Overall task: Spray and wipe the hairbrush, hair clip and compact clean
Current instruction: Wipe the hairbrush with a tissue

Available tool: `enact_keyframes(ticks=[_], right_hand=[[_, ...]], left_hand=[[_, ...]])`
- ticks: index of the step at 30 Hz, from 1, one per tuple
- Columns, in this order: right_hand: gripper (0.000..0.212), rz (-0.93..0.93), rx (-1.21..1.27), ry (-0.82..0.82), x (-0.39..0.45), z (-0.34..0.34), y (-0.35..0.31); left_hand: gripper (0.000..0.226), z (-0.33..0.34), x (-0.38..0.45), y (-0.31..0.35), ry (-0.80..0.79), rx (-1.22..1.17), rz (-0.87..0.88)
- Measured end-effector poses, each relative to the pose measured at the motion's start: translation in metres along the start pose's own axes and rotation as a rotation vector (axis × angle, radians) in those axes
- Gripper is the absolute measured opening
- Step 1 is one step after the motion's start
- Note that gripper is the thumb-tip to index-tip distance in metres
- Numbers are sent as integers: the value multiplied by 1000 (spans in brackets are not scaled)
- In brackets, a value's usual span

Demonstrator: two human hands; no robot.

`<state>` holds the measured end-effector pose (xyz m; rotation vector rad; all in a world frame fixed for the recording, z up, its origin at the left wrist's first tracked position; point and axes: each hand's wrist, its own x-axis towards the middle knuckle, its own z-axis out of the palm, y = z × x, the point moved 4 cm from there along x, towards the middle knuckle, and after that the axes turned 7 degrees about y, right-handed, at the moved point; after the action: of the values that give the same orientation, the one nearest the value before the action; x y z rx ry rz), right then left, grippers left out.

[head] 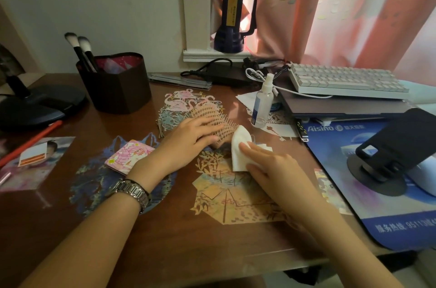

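Left hand [188,138] is lying over the hairbrush [213,120] at mid table [165,228], fingers fairly straight and pressing down on the bristle side, pinning it flat; grip is spread, not curled round. Hairbrush is tan with pins facing up, sitting on a flamingo paper cutout [181,99]. Right hand [271,167] is gripping a white wipe [239,149], fingers pressing it, thumb hidden so the exact pinch is unclear; the wipe's tip is touching the brush's near-right end. A metal watch [132,191] is sitting on the left wrist.

Pink patterned compact [128,155] is lying flat just left of the left wrist, untouched. A couple of thin metal hair clips [160,128] are lying just left of the brush, small, hard to make out. Clear spray bottle [262,101] is standing upright right of the brush, apart from both hands.

Dark brush holder [118,85] with two makeup brushes [80,49] is standing back left. White keyboard [342,82] is resting on a closed laptop [342,106] back right. Blue mouse pad [354,184] is carrying a black phone stand [389,158] at right. A black flashlight [233,19] is standing on the sill by the pink curtain [354,4].
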<state>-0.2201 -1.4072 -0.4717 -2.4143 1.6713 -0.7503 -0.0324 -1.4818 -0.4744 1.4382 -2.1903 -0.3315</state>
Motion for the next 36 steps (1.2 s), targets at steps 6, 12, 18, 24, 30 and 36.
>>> enact_keyframes(ticks=[6,12,18,24,30,36], right_hand=[[50,12,-6,43,-25,-8,3],[53,-11,-48,79,-49,-19,8],[49,-50,-100,79,-35,-20,-2],[47,-13,-96,49,5,0,-5],[50,-8,-108,49,13,5,-5],[52,-2,-87,97,-21,-6,2]], left_hand=[[40,1,-3,1,-5,5,-10],[41,0,-4,1,-5,-2,-10],[41,0,-4,2,-10,5,-12],[42,-1,-4,2,-16,6,-10],[42,-1,-4,3,-16,12,-3],[42,0,-5,-1,-25,12,-3]])
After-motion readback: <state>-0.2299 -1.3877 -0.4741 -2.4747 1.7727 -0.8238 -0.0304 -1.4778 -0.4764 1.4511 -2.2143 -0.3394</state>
